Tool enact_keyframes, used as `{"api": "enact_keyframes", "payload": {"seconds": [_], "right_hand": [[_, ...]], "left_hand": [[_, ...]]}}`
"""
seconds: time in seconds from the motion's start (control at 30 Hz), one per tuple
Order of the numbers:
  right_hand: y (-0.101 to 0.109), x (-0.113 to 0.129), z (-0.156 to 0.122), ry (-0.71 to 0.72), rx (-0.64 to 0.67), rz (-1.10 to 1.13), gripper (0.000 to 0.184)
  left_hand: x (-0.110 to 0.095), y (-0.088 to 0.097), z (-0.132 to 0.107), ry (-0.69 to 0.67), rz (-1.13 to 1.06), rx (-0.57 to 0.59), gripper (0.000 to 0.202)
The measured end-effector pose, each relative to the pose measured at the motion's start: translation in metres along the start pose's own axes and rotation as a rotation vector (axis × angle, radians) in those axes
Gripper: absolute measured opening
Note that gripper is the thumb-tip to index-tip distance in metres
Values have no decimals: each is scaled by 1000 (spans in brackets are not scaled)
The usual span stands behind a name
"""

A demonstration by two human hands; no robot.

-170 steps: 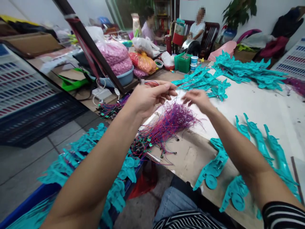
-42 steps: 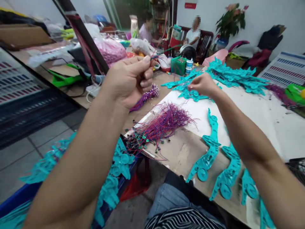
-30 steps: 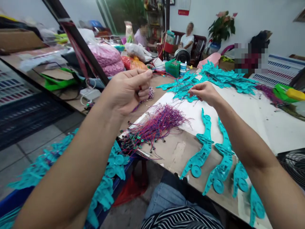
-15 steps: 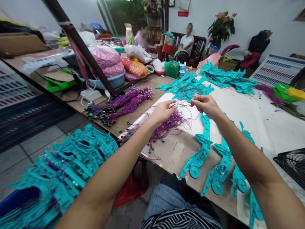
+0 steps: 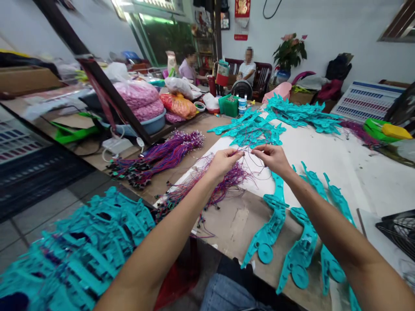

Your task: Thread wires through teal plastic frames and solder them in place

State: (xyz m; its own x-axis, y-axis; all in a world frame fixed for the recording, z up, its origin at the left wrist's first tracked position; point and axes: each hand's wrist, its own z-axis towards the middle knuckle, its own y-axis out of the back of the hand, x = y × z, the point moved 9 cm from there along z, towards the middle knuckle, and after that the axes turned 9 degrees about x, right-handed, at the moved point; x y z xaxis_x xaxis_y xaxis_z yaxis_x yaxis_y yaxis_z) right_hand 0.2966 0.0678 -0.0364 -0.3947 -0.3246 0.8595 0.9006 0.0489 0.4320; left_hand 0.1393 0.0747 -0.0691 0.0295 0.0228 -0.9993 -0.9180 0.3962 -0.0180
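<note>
a wide work table (image 5: 227, 233), brown with a white sheet (image 5: 324, 149) over much of its far part, fills the middle of the view. beside its near left edge rises a big heap of turquoise plastic parts (image 5: 94, 242). a flatter turquoise pile (image 5: 298, 114) spreads over the far end of the sheet. at near right, several long turquoise parts (image 5: 270, 220) lie side by side, apart from the heaps. a loose tangle of red, blue and purple wires (image 5: 227, 185) rests near the left edge, partly hidden; just left of it are neater wire bundles (image 5: 175, 151), with pale tips (image 5: 196, 139) at one end and dark connectors (image 5: 129, 172) at the other. the left hand (image 5: 225, 162) and right hand (image 5: 272, 157) almost meet above the far end of the tangle, each pinching thumb against finger. smallest of all, the thin wires (image 5: 247, 150) they grip cross the narrow gap between them and curl below the right hand; the number of strands cannot be told. they should handle as very light, limp and springy, quick to snag, probably fragile at the ends, so a gentle fingertip pinch close to a tip seems the best hold.
</note>
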Motion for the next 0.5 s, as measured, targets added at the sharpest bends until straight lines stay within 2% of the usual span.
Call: {"api": "enact_keyframes", "payload": {"seconds": [0.1,0.23,0.37,0.5], "right_hand": [[-13,-4,4,-54,50,123,36],[-23,-3,8,-52,85,191,33],[-26,-5,7,-57,67,204,32],[-26,3,5,-6,32,113,25]], "left_hand": [[0,-7,-1,18,-29,30,34],[-1,-10,-2,33,-21,69,33],[-6,0,-3,9,101,-6,30],[-15,5,-6,-60,211,-64,27]]}}
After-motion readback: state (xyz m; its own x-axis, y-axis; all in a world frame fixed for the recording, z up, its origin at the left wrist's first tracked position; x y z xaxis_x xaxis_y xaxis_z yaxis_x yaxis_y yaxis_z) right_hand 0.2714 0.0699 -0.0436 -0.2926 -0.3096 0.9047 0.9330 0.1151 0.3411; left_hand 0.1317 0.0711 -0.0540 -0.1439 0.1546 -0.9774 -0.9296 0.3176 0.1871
